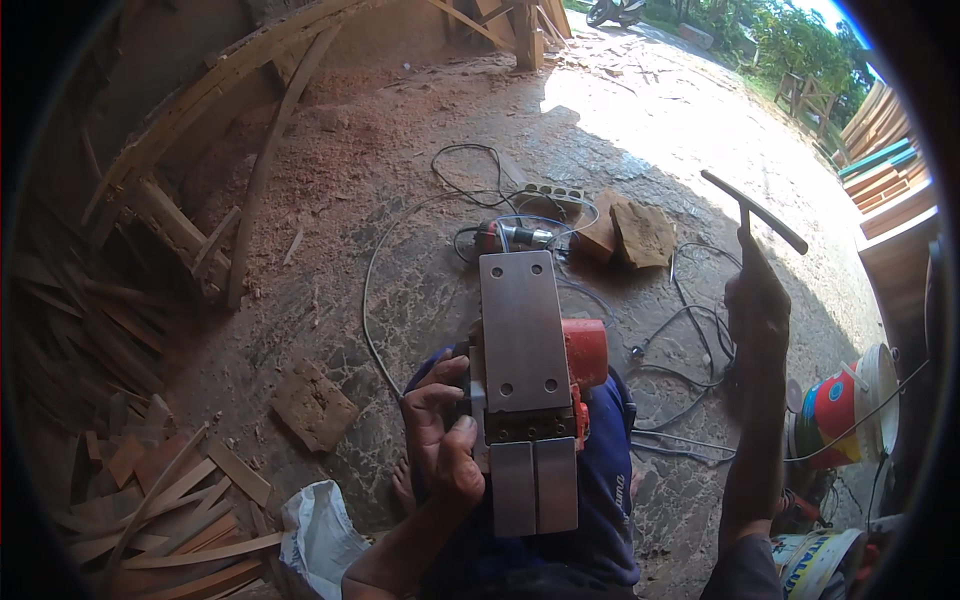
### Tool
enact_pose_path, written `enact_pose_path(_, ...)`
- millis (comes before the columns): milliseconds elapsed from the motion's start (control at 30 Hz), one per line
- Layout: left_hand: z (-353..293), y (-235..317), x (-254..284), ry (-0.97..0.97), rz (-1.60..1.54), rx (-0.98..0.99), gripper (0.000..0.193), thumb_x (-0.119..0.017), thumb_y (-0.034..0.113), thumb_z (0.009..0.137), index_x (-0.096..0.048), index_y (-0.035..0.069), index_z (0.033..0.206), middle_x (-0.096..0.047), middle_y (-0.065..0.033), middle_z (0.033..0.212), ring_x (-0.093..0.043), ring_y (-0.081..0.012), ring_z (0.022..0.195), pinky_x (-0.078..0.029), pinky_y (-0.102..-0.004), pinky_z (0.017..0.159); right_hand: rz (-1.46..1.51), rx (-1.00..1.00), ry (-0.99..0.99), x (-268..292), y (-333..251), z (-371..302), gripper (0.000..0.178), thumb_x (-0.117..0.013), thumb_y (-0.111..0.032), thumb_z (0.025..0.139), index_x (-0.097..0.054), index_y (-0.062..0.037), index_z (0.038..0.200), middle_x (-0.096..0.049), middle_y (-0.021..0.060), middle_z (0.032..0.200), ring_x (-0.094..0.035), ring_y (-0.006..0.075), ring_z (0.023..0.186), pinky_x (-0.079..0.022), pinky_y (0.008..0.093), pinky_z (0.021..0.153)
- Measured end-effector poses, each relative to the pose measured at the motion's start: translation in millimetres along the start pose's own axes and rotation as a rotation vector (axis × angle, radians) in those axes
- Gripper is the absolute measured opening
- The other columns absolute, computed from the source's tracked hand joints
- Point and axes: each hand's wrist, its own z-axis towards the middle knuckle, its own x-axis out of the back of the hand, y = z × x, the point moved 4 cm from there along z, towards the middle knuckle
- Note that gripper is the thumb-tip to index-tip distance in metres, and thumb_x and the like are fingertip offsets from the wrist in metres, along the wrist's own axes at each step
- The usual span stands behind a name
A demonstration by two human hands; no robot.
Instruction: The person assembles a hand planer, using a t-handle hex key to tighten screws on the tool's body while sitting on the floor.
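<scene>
Sawdust covers the floor [330, 170] below, while my left hand [440, 430] grips the upturned planer [525, 385] on my lap, pointing away, and my right hand [755, 300] holds a T-wrench [752, 212] raised aside.

A dusty concrete floor [420, 170] strewn with reddish sawdust is filling the frame. Pale wooden offcuts [150, 500] are piling up at lower left. Bright sunlight is falling across the upper right, where green trees [800, 40] are showing.
</scene>
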Motion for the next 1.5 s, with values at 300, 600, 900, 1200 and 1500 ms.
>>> enact_pose_path(300,1.6,1.0,-4.8,-0.015,0.033,-0.012,0.037,-0.042,0.008,0.073,-0.044,0.002,0.109,-0.048,-0.0218,0.132,-0.041,-0.0285,0.132,-0.026,-0.0470,0.116,-0.692,0.405,-0.504,-65.0,-75.9,-11.7,0.039,-0.066,-0.004,0.090,-0.067,-0.0136,0.128,-0.067,0.0088,0.082,-0.061,0.0191,0.067,-0.049,0.0338,0.063)
enact_pose_path(600,4.1,-1.8,-3.2,0.005,0.008,-0.014,0.038,-0.041,0.004,0.070,-0.043,0.001,0.108,-0.050,-0.0252,0.130,-0.043,-0.0314,0.131,-0.023,-0.0488,0.117,-0.900,0.614,-0.589,-98.2,-77.3,-20.2,0.044,-0.068,-0.006,0.085,-0.068,-0.0224,0.126,-0.057,0.0028,0.069,-0.060,0.0186,0.061,-0.047,0.0357,0.053)
enact_pose_path(900,4.5,-3.4,-6.4,-0.001,-0.020,-0.004,0.036,-0.040,0.001,0.071,-0.044,0.001,0.107,-0.050,-0.0246,0.131,-0.044,-0.0312,0.130,-0.024,-0.0480,0.117,-1.003,0.679,-0.621,-103.7,-80.4,-27.5,0.048,-0.068,-0.008,0.083,-0.067,-0.0273,0.126,-0.053,0.0005,0.067,-0.057,0.0177,0.059,-0.046,0.0342,0.051)
enact_pose_path(1200,5.1,-1.9,-6.8,0.002,-0.003,-0.014,0.035,-0.040,0.002,0.071,-0.045,0.001,0.106,-0.051,-0.0243,0.129,-0.045,-0.0309,0.130,-0.027,-0.0471,0.115,-1.002,0.727,-0.602,-107.6,-82.8,-29.8,0.041,-0.069,-0.007,0.085,-0.070,-0.0247,0.122,-0.055,0.0019,0.065,-0.058,0.0159,0.058,-0.048,0.0337,0.050)
enact_pose_path(1500,4.9,-6.8,-6.3,0.012,-0.015,-0.006,0.034,-0.040,0.004,0.072,-0.045,0.001,0.105,-0.052,-0.0242,0.127,-0.046,-0.0308,0.129,-0.025,-0.0485,0.116,-1.006,0.715,-0.589,-106.0,-79.1,-30.0,0.035,-0.069,-0.011,0.087,-0.071,-0.0227,0.120,-0.057,0.0028,0.064,-0.058,0.0153,0.055,-0.048,0.0340,0.050)
